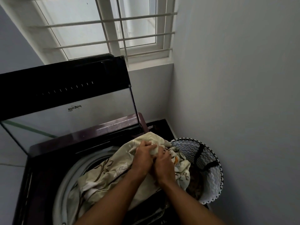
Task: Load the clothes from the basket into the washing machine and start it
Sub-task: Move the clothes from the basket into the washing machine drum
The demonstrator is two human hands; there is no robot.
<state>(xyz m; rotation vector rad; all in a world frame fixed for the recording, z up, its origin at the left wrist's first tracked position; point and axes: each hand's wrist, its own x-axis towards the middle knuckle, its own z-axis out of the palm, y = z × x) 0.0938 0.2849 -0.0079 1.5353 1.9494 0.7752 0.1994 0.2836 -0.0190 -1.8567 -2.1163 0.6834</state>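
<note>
Head camera, looking down: I stand over a top-loading washing machine (40, 159) whose glass lid (68, 101) is raised upright at the back. Everything below is placed against this machine.

Both my hands meet just above its right rim. My left hand (142, 158) and my right hand (164, 166) touch each other, fingers curled and clenched into one bunched fold of a large cream sheet (103, 174) printed with brown branches. Most of the sheet drapes over the round drum opening (73, 172) and sags into it; its other end trails off the machine's right side into the laundry basket (209, 163).

That basket, with a zigzag-patterned lining and scalloped rim, sits just beside the machine on the right, in the corner of the room. Dark cloth shows low inside it, under the sheet's tail.

A barred window (103, 28) rises behind the machine.

My judgement: loading is under way but not finished. The sheet is only partly in, more clothing appears to remain in the basket, and the lid is not yet closed, so the start is still ahead.
</note>
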